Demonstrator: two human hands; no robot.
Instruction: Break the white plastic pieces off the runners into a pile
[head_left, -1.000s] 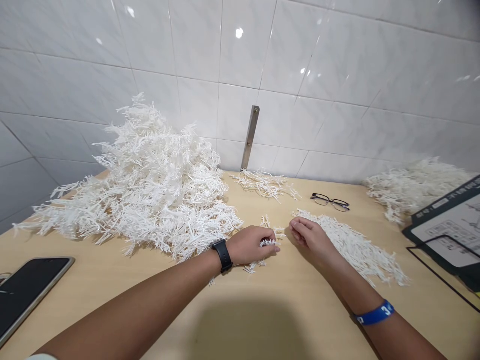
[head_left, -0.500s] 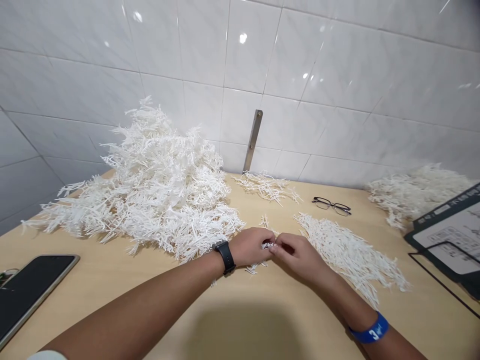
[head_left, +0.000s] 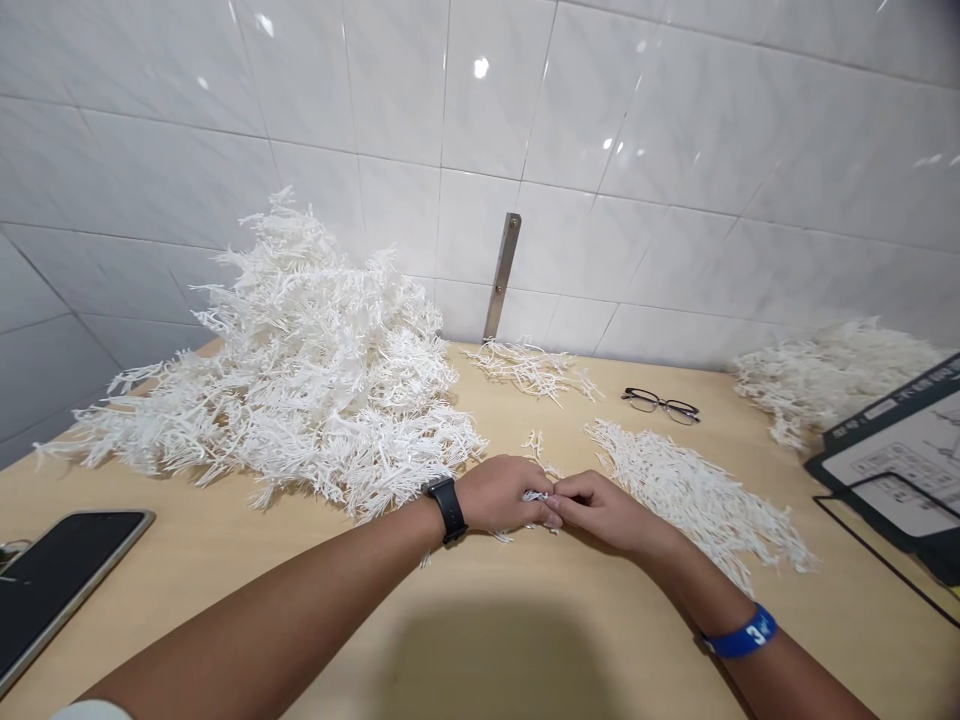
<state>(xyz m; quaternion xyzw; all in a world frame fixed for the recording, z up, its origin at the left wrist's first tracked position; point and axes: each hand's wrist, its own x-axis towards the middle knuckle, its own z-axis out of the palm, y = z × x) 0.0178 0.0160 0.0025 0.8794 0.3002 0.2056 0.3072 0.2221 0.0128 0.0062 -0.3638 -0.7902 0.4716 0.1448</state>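
My left hand, with a black watch on its wrist, is closed around a small bunch of white branching strands. Fingertips of my right hand pinch at the same bunch, touching the left fingers; a blue wristband circles that forearm. Exactly what the right fingertips hold is partly hidden. Left of my hands rises a large heap of white branching strands. To the right lies a flatter spread of loose white pieces. A few scraps rest just behind my hands.
Behind stands a tiled wall with a metal bar against it. Thin white pieces lie at its foot. Eyeglasses sit right of them. A phone is at left; a second white pile and a dark printed bag are at right.
My right fingertips have closed in against the left fingers, narrowing the gap at the bunch. The view has shifted slightly; the piles look the same.
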